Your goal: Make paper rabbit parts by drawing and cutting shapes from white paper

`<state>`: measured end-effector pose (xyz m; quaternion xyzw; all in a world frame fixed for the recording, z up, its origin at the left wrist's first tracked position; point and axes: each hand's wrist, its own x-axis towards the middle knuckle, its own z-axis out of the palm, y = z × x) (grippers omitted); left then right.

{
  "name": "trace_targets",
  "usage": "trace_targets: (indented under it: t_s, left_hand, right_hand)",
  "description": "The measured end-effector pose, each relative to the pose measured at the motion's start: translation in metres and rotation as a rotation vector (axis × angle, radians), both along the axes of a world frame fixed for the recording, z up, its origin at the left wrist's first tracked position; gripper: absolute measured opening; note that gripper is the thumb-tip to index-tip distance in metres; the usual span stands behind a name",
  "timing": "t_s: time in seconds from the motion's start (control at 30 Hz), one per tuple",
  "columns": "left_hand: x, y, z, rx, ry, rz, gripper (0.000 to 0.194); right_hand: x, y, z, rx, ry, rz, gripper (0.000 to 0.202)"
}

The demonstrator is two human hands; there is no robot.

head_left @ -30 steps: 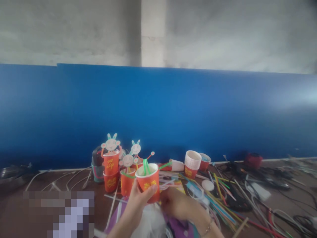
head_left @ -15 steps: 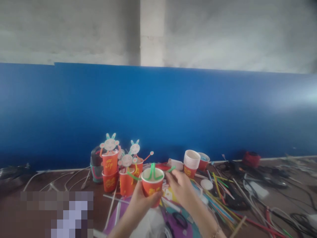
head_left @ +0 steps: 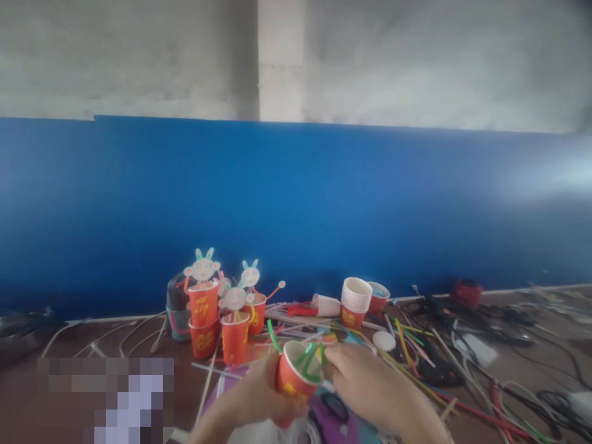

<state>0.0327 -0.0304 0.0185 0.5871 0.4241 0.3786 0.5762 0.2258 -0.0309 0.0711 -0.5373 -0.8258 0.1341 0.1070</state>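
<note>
- While the left hand (head_left: 259,394) wraps the red paper cup (head_left: 289,379), its grip closed round the side, the cup is held low in front of the person, mouth upward and tilted.
- At the cup's right rim, the right hand (head_left: 365,373) meets a green strip (head_left: 311,361) bent inside; the fingertips are hidden, so I cannot tell whether that grip is pinched on it.
- By my judgement, the cup is light, thin-walled and easily dented, best held low with gentle, spread pressure; the strip is probably springy and a little slippery, best taken near an end, without tugging.
- Below the hands, a purple sheet (head_left: 319,412) partly shows on the tabletop (head_left: 23,364).
- Beyond, to the left, red cups (head_left: 235,345) bear paper rabbits (head_left: 235,298).
- To the right, coloured strips (head_left: 403,353) lie scattered by a white disc (head_left: 384,340), with a stack of cups (head_left: 355,308) behind.
- Farthest back, a blue panel (head_left: 296,209) stands before a grey wall (head_left: 416,61).
</note>
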Motion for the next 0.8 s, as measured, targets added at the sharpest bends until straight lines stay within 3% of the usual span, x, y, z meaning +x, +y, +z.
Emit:
trace_targets:
  t_s: [0.13,0.23,0.43,0.67,0.8]
  left_hand:
    - [-0.005,0.002,0.003,-0.030,0.026,0.056,0.040]
    - [-0.004,0.006,0.003,-0.018,-0.114,0.141,0.040]
    - [0.000,0.007,0.001,-0.040,-0.340,0.123,0.057]
    - [-0.005,0.012,0.000,-0.144,-0.869,0.138,0.050]
    - [-0.005,0.013,0.002,-0.012,-0.832,0.257,0.042]
  right_hand:
    - [-0.001,0.004,-0.002,-0.009,0.033,-0.057,0.022]
    - [-0.005,0.012,-0.002,0.029,0.176,-0.120,0.022]
    - [-0.017,0.022,-0.009,0.127,0.455,-0.106,0.026]
    - [-0.019,0.029,-0.013,-0.040,0.935,0.070,0.027]
    - [-0.025,0.032,-0.012,-0.142,1.167,0.014,0.031]
